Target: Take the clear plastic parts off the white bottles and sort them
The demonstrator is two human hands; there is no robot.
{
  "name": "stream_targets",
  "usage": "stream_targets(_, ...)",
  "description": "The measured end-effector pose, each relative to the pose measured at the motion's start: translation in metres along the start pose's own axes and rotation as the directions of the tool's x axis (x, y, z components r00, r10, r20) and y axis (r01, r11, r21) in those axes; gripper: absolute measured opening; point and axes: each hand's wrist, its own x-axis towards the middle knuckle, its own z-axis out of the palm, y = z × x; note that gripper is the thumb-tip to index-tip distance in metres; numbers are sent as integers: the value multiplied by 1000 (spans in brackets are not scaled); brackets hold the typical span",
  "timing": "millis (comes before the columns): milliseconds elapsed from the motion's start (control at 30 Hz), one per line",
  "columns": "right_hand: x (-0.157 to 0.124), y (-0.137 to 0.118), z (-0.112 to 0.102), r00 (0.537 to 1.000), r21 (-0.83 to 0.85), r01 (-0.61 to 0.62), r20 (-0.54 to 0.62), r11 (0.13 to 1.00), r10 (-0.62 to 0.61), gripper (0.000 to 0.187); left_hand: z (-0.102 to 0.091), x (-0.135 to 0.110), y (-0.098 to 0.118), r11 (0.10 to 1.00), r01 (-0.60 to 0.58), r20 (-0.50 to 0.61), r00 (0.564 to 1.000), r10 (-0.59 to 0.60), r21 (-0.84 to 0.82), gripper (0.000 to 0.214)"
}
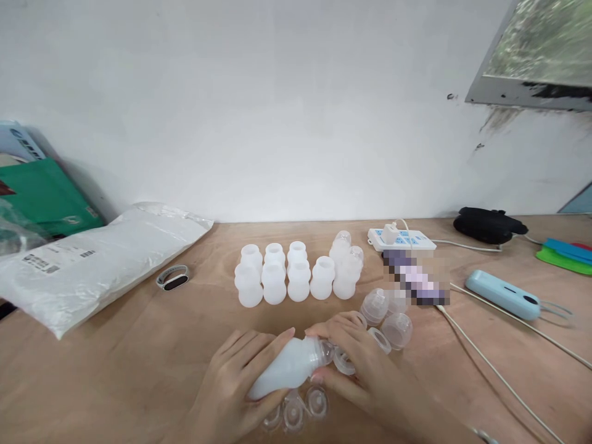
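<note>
My left hand (231,382) is wrapped round a white silicone bulb (287,367) that lies tilted on its side. At the bulb's neck sits a clear plastic cap (324,351), pinched by the fingers of my right hand (365,364). Several small clear parts (296,410) lie on the table just below the bulb. More clear caps (386,314) are heaped to the right of my right hand. Behind the hands, several white bulbs (287,274) stand upright in two rows, a few on the right with clear caps on.
A large white plastic bag (97,259) lies at the left, with a wristband (172,277) beside it. A power strip (402,238), cables (490,364), a light blue device (502,294) and a black object (488,225) occupy the right of the wooden table (139,370).
</note>
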Motion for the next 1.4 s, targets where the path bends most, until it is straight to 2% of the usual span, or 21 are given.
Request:
stream_targets(133,0,5,-1,991,92,104,-88,990,-96,24,-5,6,2,998,60,-17,998,-60,1,43)
stream_targets(233,-2,9,-4,986,112,91,-150,990,-74,32,-6,7,2,995,96,-34,995,-95,23,45)
stream_targets(300,-4,9,-6,994,116,57,-102,992,-45,38,-6,6,2,993,114,-65,992,-112,39,44)
stream_targets(400,-4,4,-7,998,120,3,57,993,-10,41,-4,4,1,988,141,-104,986,-133,70,43)
stream_targets(467,-4,0,-4,994,124,-24,109,992,11,42,-2,3,0,987,139,-116,985,-129,83,44)
stream_targets(533,-4,-4,3,997,143,-18,78,990,7,40,-1,2,0,989,126,-113,987,-116,77,44)
stream_targets(667,-6,-7,18,992,163,71,-118,984,-52,25,2,-2,1,992,125,-86,988,-125,1,49)
stream_targets(800,-5,-4,16,966,28,139,-224,990,-129,25,2,-5,2,984,164,-69,983,-168,-67,66)
stream_targets(900,-3,6,6,940,-116,95,-316,989,-127,27,0,-4,1,973,205,-83,973,-214,-106,71)
stream_targets(1000,1,18,-2,918,-267,17,-378,964,-121,22,-1,-5,1,963,240,-86,964,-252,-124,63)
stream_targets(1100,4,25,-4,931,-394,-53,-351,918,-97,15,-1,-7,0,965,232,-81,967,-243,-123,58)
stream_targets(1233,6,29,-1,952,-473,-95,-301,876,-59,7,-2,-8,1,970,207,-87,972,-219,-124,54)
stream_targets(1400,10,36,3,958,-516,-86,-279,852,-72,20,-3,-7,1,969,219,-82,970,-229,-114,50)
